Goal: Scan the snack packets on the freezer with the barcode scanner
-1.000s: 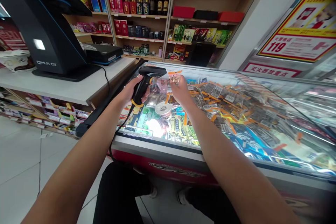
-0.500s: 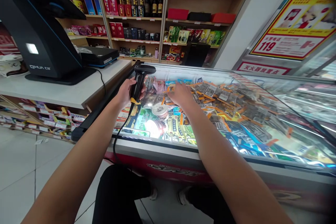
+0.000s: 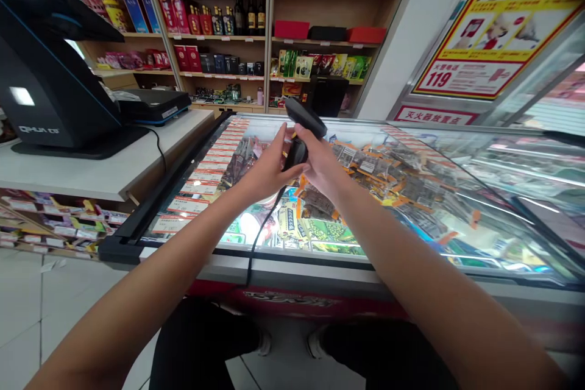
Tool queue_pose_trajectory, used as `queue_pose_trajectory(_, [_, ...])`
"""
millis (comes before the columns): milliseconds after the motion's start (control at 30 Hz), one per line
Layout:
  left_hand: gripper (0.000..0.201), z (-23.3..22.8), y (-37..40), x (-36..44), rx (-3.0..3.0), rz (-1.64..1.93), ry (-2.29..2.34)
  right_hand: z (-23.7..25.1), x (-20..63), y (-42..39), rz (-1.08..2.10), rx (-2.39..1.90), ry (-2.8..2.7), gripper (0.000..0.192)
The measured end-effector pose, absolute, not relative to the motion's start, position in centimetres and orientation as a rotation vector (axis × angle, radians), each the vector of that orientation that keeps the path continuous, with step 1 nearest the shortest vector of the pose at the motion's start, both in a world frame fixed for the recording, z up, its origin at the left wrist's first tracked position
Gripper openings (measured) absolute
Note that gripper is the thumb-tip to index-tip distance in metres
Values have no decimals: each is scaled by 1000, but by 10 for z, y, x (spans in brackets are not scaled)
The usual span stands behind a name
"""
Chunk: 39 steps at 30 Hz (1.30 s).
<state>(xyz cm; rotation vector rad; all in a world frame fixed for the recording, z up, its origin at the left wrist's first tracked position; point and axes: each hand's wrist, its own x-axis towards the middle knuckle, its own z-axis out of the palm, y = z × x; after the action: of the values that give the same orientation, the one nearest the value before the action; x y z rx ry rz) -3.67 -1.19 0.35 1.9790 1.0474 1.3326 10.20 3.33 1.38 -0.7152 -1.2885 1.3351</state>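
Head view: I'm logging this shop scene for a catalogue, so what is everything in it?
scanner: one, black, corded, over the freezer, between both hands
cable: one, black, hangs from the scanner to the freezer's front edge
freezer: one, glass-topped, red front, centre
snack packets: many, mixed colours, inside the freezer
terminal: one, black, on the counter, left
counter: one, white top, left
shelves: wooden, at the back, with bottles and boxes
poster: one, yellow and red, upper right
left hand: on the scanner's grip
right hand: on the scanner's grip from the right
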Motion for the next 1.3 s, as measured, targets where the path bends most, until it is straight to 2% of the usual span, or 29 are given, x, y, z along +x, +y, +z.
queue_pose_trajectory(133, [52,4,16,-48,2185,1264,1445,21,155,45,1296,-761,-1285,47])
queue_pose_trajectory(267, [63,-18,44,-71,2205,744,1702,18,197,41,1502,-764,-1241,33])
queue_pose_trajectory(367, [68,-38,48,-78,2195,610,1697,17,206,35,1662,-834,-1201,25])
queue_pose_trajectory(700, [82,-42,36,-71,2044,742,1626,16,200,23,2067,-786,-1070,20])
queue_pose_trajectory(833, [88,-39,34,-68,1975,987,1607,14,198,19,2210,-690,-1089,26])
queue_pose_trajectory(1033, [82,-41,42,-73,2041,1318,1545,6,190,16,2063,-775,-1419,31])
queue_pose_trajectory(1300, [79,-42,43,-76,2094,1315,1508,4,188,16,2034,-730,-1413,36])
